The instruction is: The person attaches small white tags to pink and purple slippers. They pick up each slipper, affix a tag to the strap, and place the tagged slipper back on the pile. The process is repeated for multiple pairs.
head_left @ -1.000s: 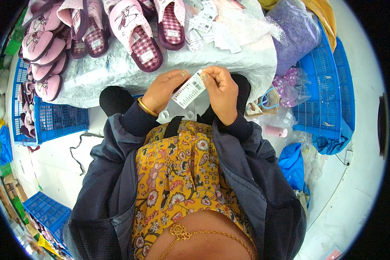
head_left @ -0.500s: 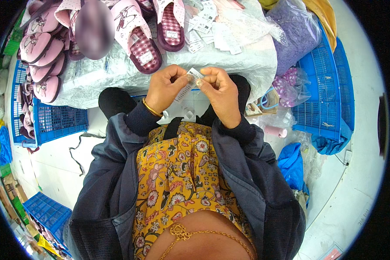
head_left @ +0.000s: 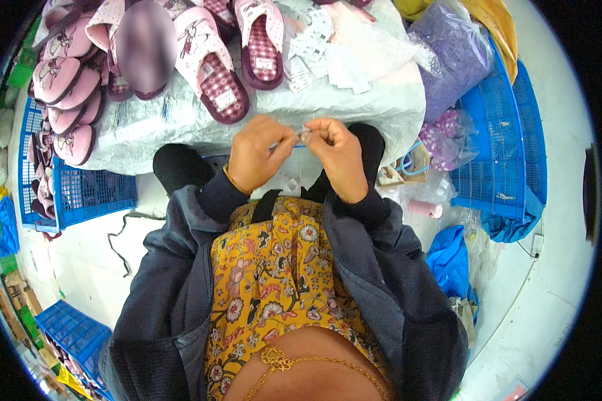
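Observation:
My left hand [head_left: 257, 154] and my right hand [head_left: 338, 157] meet just off the near edge of the covered table, fingertips close together. Both are closed in a pinch. Between them shows a small pale piece [head_left: 304, 136], probably the white tag seen edge-on; most of it is hidden by the fingers. Beyond my hands, a pink slipper [head_left: 224, 90] with a plum checked insole lies on the table, its heel toward me. A second such slipper [head_left: 263, 57] lies to its right. Several white printed tags [head_left: 344, 70] are spread farther right.
Stacked pink slippers [head_left: 73, 150] crowd the table's left end. Blue crates stand on the left [head_left: 93, 187] and the right [head_left: 491, 154]. A bag of purple material [head_left: 448, 60] leans at the table's right. A pink roll [head_left: 425, 209] and a blue bag [head_left: 446, 257] lie on the floor.
Both hands have come slightly nearer to me. The white tag, plainly visible between the fingers before, has turned or been covered and now barely shows.

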Tool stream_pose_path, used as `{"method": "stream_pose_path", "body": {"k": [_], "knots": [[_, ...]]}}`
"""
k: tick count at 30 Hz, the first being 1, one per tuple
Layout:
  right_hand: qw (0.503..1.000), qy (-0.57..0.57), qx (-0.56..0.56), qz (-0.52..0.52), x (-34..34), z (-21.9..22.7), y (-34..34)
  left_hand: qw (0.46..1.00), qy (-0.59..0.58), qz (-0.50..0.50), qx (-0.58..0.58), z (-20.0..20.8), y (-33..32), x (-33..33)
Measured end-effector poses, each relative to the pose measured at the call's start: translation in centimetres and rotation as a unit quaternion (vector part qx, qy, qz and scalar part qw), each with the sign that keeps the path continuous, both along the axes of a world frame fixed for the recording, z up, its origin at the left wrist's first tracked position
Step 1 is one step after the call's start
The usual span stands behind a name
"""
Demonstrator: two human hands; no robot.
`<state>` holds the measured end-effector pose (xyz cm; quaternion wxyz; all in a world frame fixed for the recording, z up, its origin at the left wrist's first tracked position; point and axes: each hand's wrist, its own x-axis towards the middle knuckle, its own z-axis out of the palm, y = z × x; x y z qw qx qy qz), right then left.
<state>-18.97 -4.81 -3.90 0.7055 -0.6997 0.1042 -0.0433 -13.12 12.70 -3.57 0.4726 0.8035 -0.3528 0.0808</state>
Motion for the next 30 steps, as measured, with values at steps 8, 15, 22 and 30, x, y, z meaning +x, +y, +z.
{"method": "stream_pose_path", "body": {"k": [8, 15, 22, 30], "knots": [[0.996, 0.004, -0.001, 0.088, -0.4, -0.8, -0.5, 0.915, 0.394, -0.088, -0.026, -0.5, 0.9, 1.5], [0.995, 0.027, -0.02, 0.09, -1.0, -1.4, -0.7, 0.921, 0.379, -0.07, 0.05, -1.1, 0.3, 1.2], [0.973, -0.082, -0.178, 0.119, -0.7, -0.7, -1.9, 0.975, 0.214, -0.046, 0.038, -1.6, -0.4, 0.8], [0.986, -0.088, -0.129, 0.053, -0.2, -0.3, -2.2, 0.98, 0.176, -0.051, 0.083, 1.7, -2.1, 1.6]]}}
